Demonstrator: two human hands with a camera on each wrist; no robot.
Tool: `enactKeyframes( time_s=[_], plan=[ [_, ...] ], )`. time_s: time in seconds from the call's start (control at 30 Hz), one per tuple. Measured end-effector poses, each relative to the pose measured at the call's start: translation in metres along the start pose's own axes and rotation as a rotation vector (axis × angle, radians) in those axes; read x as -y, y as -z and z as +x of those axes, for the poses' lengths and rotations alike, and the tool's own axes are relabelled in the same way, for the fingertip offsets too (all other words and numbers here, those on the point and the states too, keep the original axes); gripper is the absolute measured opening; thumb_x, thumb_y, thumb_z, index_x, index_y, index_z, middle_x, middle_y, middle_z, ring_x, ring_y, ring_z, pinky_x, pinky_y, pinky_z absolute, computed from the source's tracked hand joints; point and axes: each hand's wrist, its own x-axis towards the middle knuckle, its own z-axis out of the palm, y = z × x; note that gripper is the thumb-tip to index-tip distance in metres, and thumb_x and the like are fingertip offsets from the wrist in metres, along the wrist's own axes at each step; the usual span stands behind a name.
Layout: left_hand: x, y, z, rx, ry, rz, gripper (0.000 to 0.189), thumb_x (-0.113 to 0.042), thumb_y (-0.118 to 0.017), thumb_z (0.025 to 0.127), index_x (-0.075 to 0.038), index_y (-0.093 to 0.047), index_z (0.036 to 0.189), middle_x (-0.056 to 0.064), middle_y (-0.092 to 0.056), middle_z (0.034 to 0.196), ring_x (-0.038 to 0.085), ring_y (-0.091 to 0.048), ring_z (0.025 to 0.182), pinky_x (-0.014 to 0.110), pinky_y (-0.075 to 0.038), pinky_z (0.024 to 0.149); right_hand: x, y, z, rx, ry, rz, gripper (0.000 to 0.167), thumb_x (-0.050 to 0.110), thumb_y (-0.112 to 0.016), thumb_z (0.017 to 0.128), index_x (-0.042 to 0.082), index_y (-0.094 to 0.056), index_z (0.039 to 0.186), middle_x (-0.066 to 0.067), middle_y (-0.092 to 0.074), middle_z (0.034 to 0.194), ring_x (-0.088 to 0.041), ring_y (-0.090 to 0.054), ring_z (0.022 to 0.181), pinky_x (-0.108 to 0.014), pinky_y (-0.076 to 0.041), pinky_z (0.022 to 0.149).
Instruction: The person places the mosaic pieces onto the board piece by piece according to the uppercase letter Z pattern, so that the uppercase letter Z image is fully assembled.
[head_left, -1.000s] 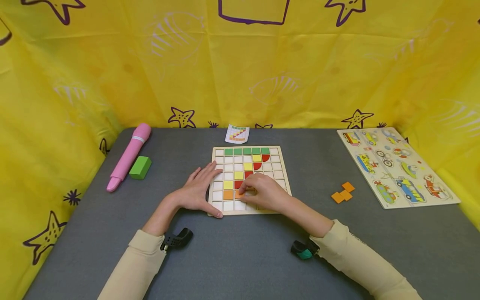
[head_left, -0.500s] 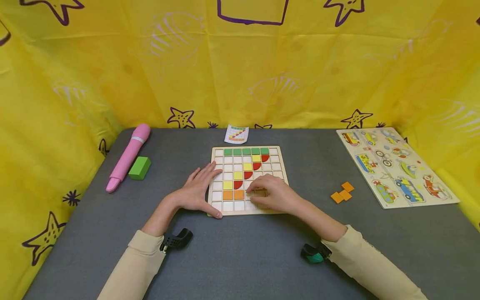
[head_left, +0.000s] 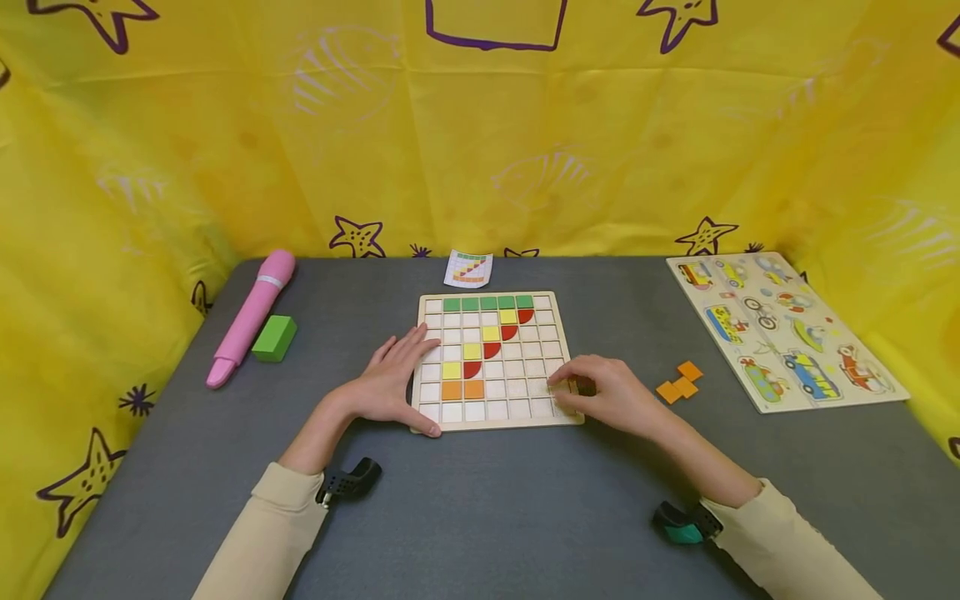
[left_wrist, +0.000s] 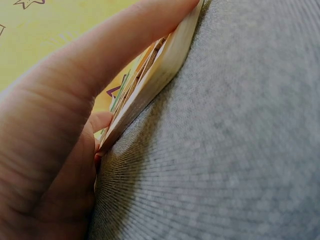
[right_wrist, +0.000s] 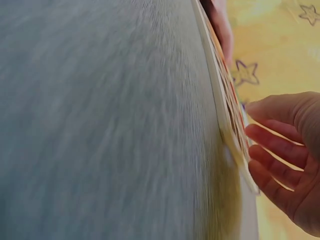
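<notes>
A wooden grid board (head_left: 517, 388) lies mid-table. It carries a row of green square tiles (head_left: 488, 303), a diagonal of yellow squares (head_left: 471, 351) beside red quarter-round tiles (head_left: 491, 350), and two orange squares (head_left: 462, 389) at lower left. My left hand (head_left: 386, 387) rests along the board's left edge with fingers spread, its thumb (left_wrist: 125, 37) lying on the frame at the near corner. Over the board's right edge is my right hand (head_left: 611, 396), fingers loosely bent. Between its thumb and fingertips (right_wrist: 255, 131) the right wrist view shows nothing held.
Several loose orange tiles (head_left: 681, 382) lie right of the board, near a vehicle picture board (head_left: 780, 333). Behind the grid is a small pattern card (head_left: 468, 269). A pink microphone-shaped toy (head_left: 251, 321) and a green block (head_left: 274, 338) lie on the left.
My right hand has let go of the second orange tile, now flat in its cell, and moved right across the board to its right edge. My left hand stays in place.
</notes>
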Motion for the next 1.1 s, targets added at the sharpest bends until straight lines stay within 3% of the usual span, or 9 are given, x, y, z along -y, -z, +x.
enactKeyframes(
  time_s=[0.2,0.4,0.63,0.87,1.1],
  plan=[
    [0.000,0.000,0.000,-0.002,-0.002,-0.001,0.132,-0.075,-0.077,0.056,-0.012,-0.017,0.155,0.011,0.002,0.163,0.025,0.003,0.149,0.051,0.002,0.115,-0.016,0.018,-0.023,-0.036,-0.037,-0.031,0.020,0.013,-0.078,0.083,0.015,-0.074,0.103,0.006,-0.069,0.102,-0.015,-0.062,0.092,-0.036,-0.051,0.079],
    [-0.001,0.001,0.000,0.003,-0.001,-0.002,0.131,-0.074,-0.078,0.057,-0.012,-0.017,0.155,0.012,0.002,0.163,0.025,0.003,0.149,0.052,0.001,0.115,-0.033,0.035,-0.048,-0.077,-0.072,-0.035,0.020,0.014,-0.077,0.085,0.015,-0.073,0.104,0.006,-0.070,0.100,-0.015,-0.061,0.087,-0.030,-0.049,0.075],
    [-0.001,0.001,0.000,0.002,-0.007,0.000,0.131,-0.074,-0.078,0.058,-0.011,-0.017,0.155,0.013,0.001,0.163,0.027,0.002,0.149,0.053,0.001,0.115,-0.047,0.051,-0.072,-0.116,-0.127,-0.123,0.026,0.015,-0.078,0.084,0.020,-0.071,0.109,0.007,-0.069,0.100,-0.011,-0.059,0.084,-0.024,-0.047,0.073],
    [0.000,0.000,0.000,0.003,-0.006,-0.005,0.130,-0.073,-0.078,0.058,-0.012,-0.017,0.155,0.013,0.002,0.163,0.027,0.002,0.149,0.053,0.002,0.114,-0.062,0.063,-0.082,-0.151,-0.062,-0.113,0.033,0.000,-0.076,0.081,0.012,-0.070,0.111,0.002,-0.067,0.098,-0.011,-0.061,0.081,-0.015,-0.047,0.073],
    [0.000,0.000,0.000,0.003,-0.007,-0.005,0.130,-0.073,-0.078,0.058,-0.011,-0.017,0.155,0.013,0.002,0.163,0.027,0.002,0.149,0.053,0.002,0.115,-0.065,0.068,-0.085,-0.113,-0.078,-0.162,0.039,-0.005,-0.074,0.079,0.011,-0.069,0.114,0.000,-0.066,0.103,-0.015,-0.059,0.088,-0.023,-0.050,0.072]
  ],
)
